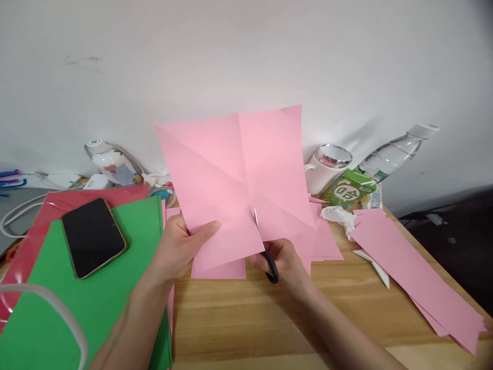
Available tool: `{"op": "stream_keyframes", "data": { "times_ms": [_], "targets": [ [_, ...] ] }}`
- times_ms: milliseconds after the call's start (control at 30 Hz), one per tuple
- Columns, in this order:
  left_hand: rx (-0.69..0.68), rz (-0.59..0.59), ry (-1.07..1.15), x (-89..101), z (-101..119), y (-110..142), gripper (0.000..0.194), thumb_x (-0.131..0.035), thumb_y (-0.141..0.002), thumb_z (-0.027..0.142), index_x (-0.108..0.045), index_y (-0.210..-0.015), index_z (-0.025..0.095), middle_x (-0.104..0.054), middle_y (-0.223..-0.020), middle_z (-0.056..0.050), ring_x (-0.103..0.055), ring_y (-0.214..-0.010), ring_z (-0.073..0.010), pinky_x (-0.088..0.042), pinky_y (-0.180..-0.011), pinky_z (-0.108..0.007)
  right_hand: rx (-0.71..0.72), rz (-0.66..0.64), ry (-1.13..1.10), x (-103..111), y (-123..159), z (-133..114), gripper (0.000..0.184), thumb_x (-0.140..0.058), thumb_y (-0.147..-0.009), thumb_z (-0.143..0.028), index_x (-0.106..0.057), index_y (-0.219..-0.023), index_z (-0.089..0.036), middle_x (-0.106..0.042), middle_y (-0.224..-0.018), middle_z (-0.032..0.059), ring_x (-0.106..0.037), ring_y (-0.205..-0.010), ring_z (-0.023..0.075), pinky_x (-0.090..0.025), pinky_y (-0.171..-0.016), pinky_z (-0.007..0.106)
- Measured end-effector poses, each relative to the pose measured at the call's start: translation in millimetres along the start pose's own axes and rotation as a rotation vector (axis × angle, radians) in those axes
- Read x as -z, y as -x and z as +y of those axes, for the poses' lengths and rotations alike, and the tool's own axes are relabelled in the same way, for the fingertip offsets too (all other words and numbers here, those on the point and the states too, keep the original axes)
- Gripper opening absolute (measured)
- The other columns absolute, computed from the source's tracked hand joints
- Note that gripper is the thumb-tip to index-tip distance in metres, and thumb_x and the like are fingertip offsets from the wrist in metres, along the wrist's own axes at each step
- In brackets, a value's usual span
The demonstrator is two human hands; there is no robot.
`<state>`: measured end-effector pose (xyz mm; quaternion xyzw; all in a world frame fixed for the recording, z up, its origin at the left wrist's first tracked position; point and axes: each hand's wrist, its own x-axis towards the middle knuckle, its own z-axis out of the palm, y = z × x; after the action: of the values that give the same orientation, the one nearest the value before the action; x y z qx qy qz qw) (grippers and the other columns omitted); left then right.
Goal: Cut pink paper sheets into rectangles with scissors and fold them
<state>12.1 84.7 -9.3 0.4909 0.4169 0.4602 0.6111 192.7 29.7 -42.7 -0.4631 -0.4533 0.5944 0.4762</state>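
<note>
A creased sheet of pink paper is held up above the table. My left hand grips its lower left edge, thumb on the front face and the other fingers behind. Black-handled scissors are in my right hand, fingers closed around the handles. One blade shows in front of the sheet, pointing up, inside a cut that runs from the bottom edge toward the middle crease. The other blade is hidden behind the paper. More pink sheets lie on the table behind and below the held one.
On the left, a black phone rests on green paper over a red packet. A white bottle, white mug, green carton and tilted water bottle stand along the wall. Pink strips and crumpled tissue lie right.
</note>
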Motion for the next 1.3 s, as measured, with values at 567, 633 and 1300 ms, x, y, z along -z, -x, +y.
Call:
{"op": "stream_keyframes", "data": {
  "times_ms": [567, 633, 1300],
  "targets": [
    [0.018, -0.001, 0.016, -1.0, 2.2, 0.8, 0.015, -0.074, -0.065, 0.023, -0.072, -0.078, 0.015, -0.073, -0.079, -0.005, -0.065, -0.072, -0.0167, -0.053, -0.063, -0.025, -0.043, 0.024, 0.007, 1.2, -2.6, 5.3, 0.015, -0.069, -0.062, -0.023, -0.056, -0.059, -0.015, -0.045, -0.052, -0.0044, -0.037, -0.050, 0.0088, -0.031, -0.049, 0.022],
    [0.025, -0.006, 0.017, -0.7, 2.4, 0.7, 0.014, -0.074, -0.065, 0.023, -0.072, -0.077, 0.015, -0.073, -0.080, -0.005, -0.065, -0.072, -0.0160, -0.053, -0.063, -0.024, -0.043, 0.017, -0.007, 1.2, -3.7, 2.3, 0.012, -0.070, -0.060, -0.022, -0.061, -0.063, -0.014, -0.049, -0.055, -0.0036, -0.038, -0.051, 0.0088, -0.031, -0.049, 0.023],
    [0.085, -0.041, 0.072, -2.2, 3.9, 2.6, 0.016, -0.075, -0.065, 0.022, -0.070, -0.078, 0.015, -0.073, -0.081, -0.004, -0.066, -0.074, -0.0172, -0.053, -0.062, -0.024, 0.095, 0.157, 0.010, -5.6, -5.0, -5.8, 0.023, -0.069, -0.057, -0.029, -0.052, -0.045, -0.019, -0.042, -0.039, -0.0040, -0.032, -0.041, 0.0086, -0.025, -0.040, 0.024]
  ]
}}
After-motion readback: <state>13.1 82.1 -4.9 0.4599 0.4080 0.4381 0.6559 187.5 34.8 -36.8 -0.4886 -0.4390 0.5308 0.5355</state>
